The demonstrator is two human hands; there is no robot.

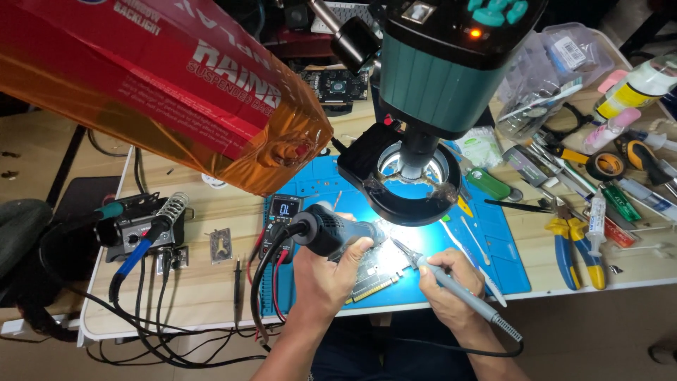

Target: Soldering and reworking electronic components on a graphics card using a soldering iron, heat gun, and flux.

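My left hand [326,271] grips a black hot-air wand [331,231] with a thick black hose, its nozzle aimed right over a green circuit board [374,271]. My right hand [448,286] holds a grey pen-shaped soldering tool [451,281] with a cable, its metal tip pointed at the board under the bright light. The board lies on a blue work mat [508,247]. A teal microscope head [437,63] with a black ring light [416,190] hangs just above the board.
A red and orange wrapped box [155,77] looms at the upper left. A soldering station [144,226] and a multimeter [283,212] stand to the left. Pliers [575,243], tape rolls [606,166], tubes and a plastic box [550,70] crowd the right side.
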